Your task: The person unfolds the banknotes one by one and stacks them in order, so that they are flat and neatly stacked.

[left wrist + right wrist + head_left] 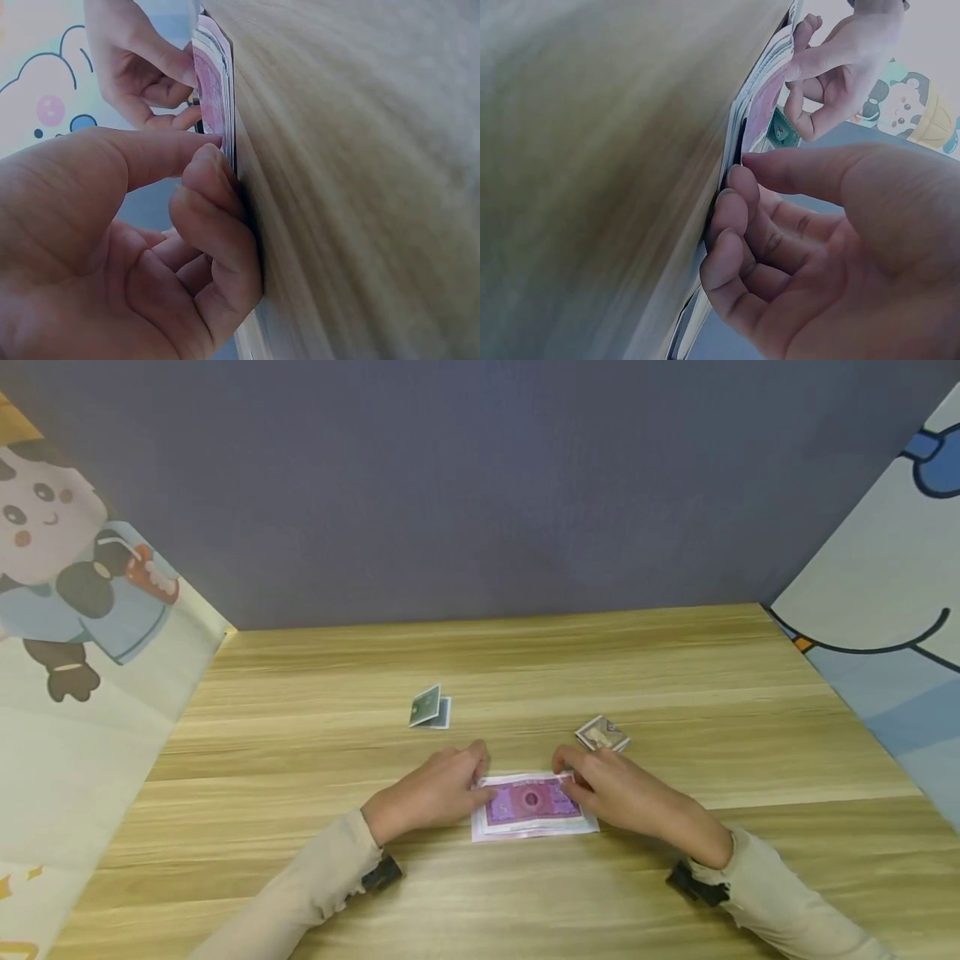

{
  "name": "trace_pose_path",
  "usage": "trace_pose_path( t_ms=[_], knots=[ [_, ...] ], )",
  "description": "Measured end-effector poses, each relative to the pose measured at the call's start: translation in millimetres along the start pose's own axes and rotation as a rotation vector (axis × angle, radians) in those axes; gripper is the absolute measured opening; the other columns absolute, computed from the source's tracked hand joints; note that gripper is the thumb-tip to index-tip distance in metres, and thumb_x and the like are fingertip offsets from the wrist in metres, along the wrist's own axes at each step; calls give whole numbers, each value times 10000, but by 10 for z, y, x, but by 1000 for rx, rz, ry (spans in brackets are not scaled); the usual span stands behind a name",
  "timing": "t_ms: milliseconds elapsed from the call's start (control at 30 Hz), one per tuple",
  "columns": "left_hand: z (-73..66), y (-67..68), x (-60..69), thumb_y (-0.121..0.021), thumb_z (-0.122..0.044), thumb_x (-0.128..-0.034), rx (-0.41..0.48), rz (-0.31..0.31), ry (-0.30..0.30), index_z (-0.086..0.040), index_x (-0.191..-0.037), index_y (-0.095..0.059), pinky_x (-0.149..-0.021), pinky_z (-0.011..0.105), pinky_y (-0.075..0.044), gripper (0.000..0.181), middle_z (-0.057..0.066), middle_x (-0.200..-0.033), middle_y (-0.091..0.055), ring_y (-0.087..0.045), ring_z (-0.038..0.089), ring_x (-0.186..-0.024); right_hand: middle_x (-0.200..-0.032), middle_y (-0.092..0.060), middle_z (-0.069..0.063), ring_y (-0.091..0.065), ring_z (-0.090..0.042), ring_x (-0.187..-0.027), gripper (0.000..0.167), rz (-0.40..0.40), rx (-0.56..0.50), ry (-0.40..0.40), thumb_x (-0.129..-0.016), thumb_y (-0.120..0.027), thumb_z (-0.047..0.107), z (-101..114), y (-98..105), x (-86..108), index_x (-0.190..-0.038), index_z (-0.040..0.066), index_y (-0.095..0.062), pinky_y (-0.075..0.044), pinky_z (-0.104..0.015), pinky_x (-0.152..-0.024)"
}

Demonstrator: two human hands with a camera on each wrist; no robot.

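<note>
A purple banknote [532, 800] lies on top of a small stack of paper notes [525, 834] on the wooden table. My left hand [435, 787] pinches the left edge of the top note between thumb and curled fingers. At the opposite edge, my right hand [630, 793] does the same, thumb on top and fingertips against the side. Layered paper edges [763, 79] show in the right wrist view. Just beyond the right hand sits a folded brownish note [602, 735]. How many sheets each hand grips cannot be told.
Farther back and to the left, a folded green note [427, 707] stands partly open on the table [300, 693]. A dark grey panel [495, 493] rises behind the table, with cartoon-printed walls [90, 568] at both sides.
</note>
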State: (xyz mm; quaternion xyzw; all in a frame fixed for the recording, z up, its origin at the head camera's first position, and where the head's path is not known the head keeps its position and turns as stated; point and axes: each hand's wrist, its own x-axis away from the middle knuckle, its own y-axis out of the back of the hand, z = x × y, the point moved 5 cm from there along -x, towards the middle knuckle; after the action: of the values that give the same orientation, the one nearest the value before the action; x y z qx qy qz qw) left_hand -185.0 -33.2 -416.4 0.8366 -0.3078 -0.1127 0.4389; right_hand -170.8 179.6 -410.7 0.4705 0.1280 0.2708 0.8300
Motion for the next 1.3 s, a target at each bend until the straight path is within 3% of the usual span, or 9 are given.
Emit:
trace_pose_path(
  t_ms=[267,500,700,800,1000,1133,1300],
  knots=[
    [23,-8,-8,-713,-246,-921,5,8,-8,-151,-846,-526,-519,258,-402,222,-62,-630,-453,-414,79,-552,-593,-472,123,-371,15,-479,172,11,-22,13,-951,-629,45,3,-1,-5,-1120,68,-603,-335,-193,-415],
    [22,9,-11,-695,-272,-940,25,27,-7,-148,-927,-540,-498,245,-370,199,-64,-628,-428,-367,61,-526,-614,-483,116,-384,13,-478,137,14,-9,40,-971,-565,16,43,58,-17,-1098,44,-612,-375,-193,-423],
    [21,64,3,-644,-243,-978,149,55,-49,-175,-925,-541,-500,236,-442,134,-67,-653,-524,-451,40,-530,-704,-561,67,-408,6,-520,150,-41,-2,55,-973,-539,-14,118,165,-30,-1074,47,-631,-421,-204,-460],
    [29,188,-13,-629,-179,-986,215,0,-82,-164,-920,-557,-454,227,-421,99,-68,-619,-523,-445,33,-499,-664,-537,74,-370,13,-504,173,-84,22,73,-959,-540,-42,175,245,-70,-1077,29,-645,-386,-195,-448],
    [73,608,5,-651,-130,-967,156,-217,-120,-123,-913,-571,-458,224,-368,97,-66,-594,-497,-411,54,-490,-579,-478,106,-387,-3,-486,176,-76,-12,72,-978,-545,10,344,400,-247,-1127,33,-635,-383,-209,-437],
    [194,815,22,-645,-141,-975,135,-280,-83,-116,-934,-580,-496,248,-415,81,-24,-646,-572,-481,99,-527,-622,-551,72,-449,-31,-515,152,-71,-26,71,-1002,-550,82,456,444,-421,-1130,80,-633,-435,-236,-473],
    [462,953,8,-626,-154,-988,143,-317,0,-102,-989,-589,-585,287,-470,63,55,-805,-657,-563,158,-654,-668,-604,35,-496,-60,-535,134,-103,-48,109,-993,-570,82,542,471,-659,-1100,65,-649,-463,-248,-502]
  ],
)
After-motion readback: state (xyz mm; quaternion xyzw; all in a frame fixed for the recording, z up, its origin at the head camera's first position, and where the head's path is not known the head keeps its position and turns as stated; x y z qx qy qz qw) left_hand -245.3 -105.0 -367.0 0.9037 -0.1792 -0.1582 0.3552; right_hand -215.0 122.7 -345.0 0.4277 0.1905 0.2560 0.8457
